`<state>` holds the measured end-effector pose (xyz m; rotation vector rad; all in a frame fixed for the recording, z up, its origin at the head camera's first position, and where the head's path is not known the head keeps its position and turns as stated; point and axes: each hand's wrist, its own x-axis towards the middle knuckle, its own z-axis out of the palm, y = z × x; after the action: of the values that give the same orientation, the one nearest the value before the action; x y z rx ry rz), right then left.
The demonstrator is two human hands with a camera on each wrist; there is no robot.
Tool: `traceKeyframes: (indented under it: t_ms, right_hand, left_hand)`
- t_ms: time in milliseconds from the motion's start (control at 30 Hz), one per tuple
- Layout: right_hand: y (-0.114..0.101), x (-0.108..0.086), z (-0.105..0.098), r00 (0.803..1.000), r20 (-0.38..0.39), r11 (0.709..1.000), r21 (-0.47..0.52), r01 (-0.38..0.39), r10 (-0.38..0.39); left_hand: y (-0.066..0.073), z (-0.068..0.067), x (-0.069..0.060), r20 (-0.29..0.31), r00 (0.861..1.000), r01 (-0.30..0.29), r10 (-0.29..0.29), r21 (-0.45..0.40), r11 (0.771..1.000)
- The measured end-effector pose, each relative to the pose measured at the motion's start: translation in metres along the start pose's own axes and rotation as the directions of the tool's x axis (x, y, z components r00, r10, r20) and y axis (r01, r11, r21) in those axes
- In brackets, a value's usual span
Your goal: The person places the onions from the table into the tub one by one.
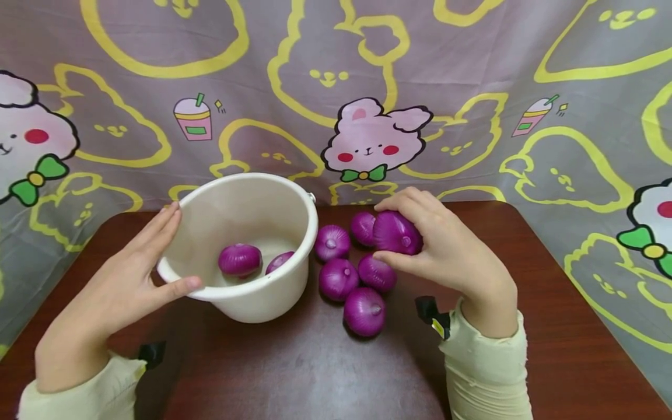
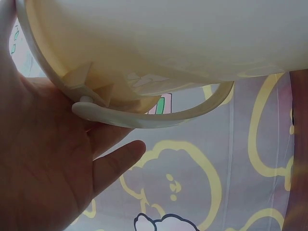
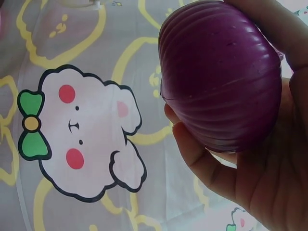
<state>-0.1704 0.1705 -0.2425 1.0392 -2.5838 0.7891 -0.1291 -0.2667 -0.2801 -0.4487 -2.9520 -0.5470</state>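
Note:
My right hand (image 1: 446, 245) grips a purple onion (image 1: 394, 232) between thumb and fingers, above the right side of the onion group. In the right wrist view the same onion (image 3: 221, 72) fills the palm, with fingers bent around it. My left hand (image 1: 126, 268) touches the rim of a white bucket (image 1: 254, 306), its fingers fairly straight along the left side and the thumb over the near edge. Beneath the rim, the left wrist view shows the bucket's handle (image 2: 159, 121) hanging down beside the hand. Inside the bucket lie an onion (image 1: 240, 259) and another onion (image 1: 278, 261), partly hidden by the wall.
Several loose onions sit close together right of the bucket, among them a front onion (image 1: 364, 312) and a back onion (image 1: 362, 227). They rest on a dark brown table (image 1: 315, 373). A patterned cloth (image 1: 472, 58) hangs behind the table's far edge.

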Motion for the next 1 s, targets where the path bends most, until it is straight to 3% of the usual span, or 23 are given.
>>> traceKeyframes:
  t_ms: [1000]
  right_hand:
    - [-0.018, 0.021, 0.014, 0.995, 0.062, 0.997, 0.020, 0.075, -0.076]
  left_hand:
    - [0.000, -0.002, 0.000, 0.008, 1.000, 0.008, -0.008, -0.018, 1.000]
